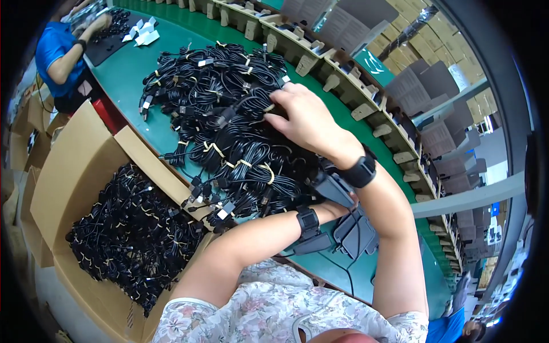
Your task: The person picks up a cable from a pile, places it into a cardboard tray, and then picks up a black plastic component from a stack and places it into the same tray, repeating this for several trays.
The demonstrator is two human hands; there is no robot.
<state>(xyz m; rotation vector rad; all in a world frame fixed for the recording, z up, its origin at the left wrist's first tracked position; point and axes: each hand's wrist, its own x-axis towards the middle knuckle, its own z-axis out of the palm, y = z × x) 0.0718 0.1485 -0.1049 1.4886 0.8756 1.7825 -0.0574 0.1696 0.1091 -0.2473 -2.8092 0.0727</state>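
A large heap of black USB cables [217, 108], each coiled and tied with a pale band, covers the green table. My right hand [306, 120] reaches over the far right of the heap, thumb and fingers closing around a coiled cable bundle [255, 105]. Below it, my left hand [338, 210] is partly hidden by my right forearm. Its fingers are wrapped around a dark grey, flat box-shaped device [331, 190]. More grey devices [355, 233] with black leads lie on the table just nearer to me.
An open cardboard box [77, 188] full of banded cables [134, 234] stands at the left. Along the far side runs a long rack [357, 108] with slots. A co-worker in a blue shirt [57, 48] works at the far left, beside white pieces [142, 31].
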